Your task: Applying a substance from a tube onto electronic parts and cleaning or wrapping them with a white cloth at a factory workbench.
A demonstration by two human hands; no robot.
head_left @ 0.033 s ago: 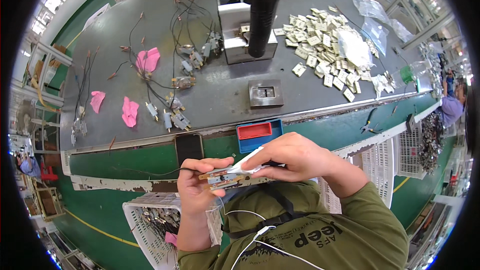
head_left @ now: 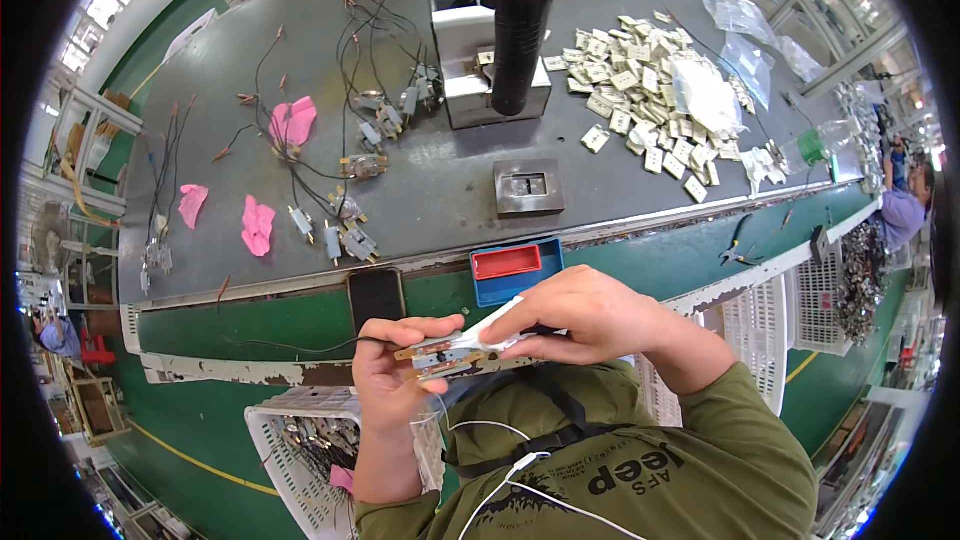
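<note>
My left hand is closed round one end of a grey electrical part with brass-coloured metal strips. A thin black wire runs off leftward from beside those fingers. My right hand pinches a flat white plastic piece, which meets the right end of the grey part. Both hands are close together in front of my body, below the table's near edge. The right fingers hide some of the white piece, so I cannot tell whether the two parts are joined.
A black phone and a blue tray with a red box lie beyond my hands. Farther back are a metal block, a press, a heap of cream plastic pieces and wired grey parts. Pliers lie right.
</note>
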